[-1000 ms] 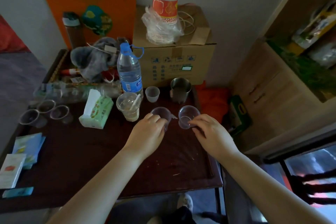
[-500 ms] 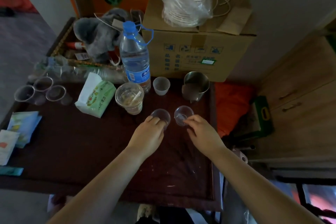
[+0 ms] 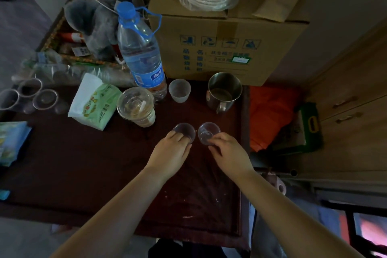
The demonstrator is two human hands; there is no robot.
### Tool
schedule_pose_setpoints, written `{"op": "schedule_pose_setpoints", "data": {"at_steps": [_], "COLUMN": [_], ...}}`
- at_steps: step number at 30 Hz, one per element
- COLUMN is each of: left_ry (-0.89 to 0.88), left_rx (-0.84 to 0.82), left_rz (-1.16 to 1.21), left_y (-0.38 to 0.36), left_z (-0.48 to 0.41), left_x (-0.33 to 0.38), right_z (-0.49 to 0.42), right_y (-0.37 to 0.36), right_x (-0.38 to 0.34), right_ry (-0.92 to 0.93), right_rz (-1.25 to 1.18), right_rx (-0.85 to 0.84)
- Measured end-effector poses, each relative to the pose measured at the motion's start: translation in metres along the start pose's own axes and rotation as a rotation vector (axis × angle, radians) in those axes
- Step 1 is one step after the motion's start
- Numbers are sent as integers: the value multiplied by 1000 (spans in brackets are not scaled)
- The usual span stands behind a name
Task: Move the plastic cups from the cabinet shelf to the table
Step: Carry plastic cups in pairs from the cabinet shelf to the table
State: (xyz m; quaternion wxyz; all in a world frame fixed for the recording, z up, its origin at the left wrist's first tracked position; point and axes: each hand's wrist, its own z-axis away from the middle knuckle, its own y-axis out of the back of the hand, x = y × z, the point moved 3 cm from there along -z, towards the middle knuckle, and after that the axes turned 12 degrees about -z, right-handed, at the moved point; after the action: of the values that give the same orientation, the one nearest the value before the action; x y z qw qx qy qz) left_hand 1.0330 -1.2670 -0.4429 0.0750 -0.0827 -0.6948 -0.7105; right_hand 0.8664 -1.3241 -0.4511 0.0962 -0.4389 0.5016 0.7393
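1. On the dark table (image 3: 83, 163), near its right edge, two clear plastic cups stand upright just beside each other.
2. My left hand (image 3: 170, 153) has its fingers curled around the left cup (image 3: 184, 130).
3. My right hand (image 3: 228, 153) pinches the near rim of the right cup (image 3: 208, 132).
4. Beyond them stand a metal mug (image 3: 225, 90), a small frosted cup (image 3: 179, 90), a lidded drink cup (image 3: 136, 107) and a water bottle (image 3: 140, 52).
5. Three more clear cups (image 3: 29, 96) sit at the far left.
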Motion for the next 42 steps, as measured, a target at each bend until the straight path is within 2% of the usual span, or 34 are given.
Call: {"op": "schedule_pose_setpoints", "data": {"at_steps": [13,18,24,30,37,42], "left_ry": [-57,-45,-86,-336,-753,-1036], "left_rx": [-35,-23,77,141,358,351], "left_rz": [-94,-113,-83,29,53,117], "left_y": [-11,-2,31,103,222,285], "left_z": [-1,8,19,26,68,120], "left_x": [0,1,7,33,94,154], "right_z": [2,7,28,81,195,304], "right_y": [0,6,23,68,124,149], "right_x": [0,-8,-38,-107,-219,-275], "right_ry": [-4,20,22,-29,-76,-173], "right_rz": [-14,-21,13,123,407,465], "right_rx": [-19,43,170,416,773,1001]}}
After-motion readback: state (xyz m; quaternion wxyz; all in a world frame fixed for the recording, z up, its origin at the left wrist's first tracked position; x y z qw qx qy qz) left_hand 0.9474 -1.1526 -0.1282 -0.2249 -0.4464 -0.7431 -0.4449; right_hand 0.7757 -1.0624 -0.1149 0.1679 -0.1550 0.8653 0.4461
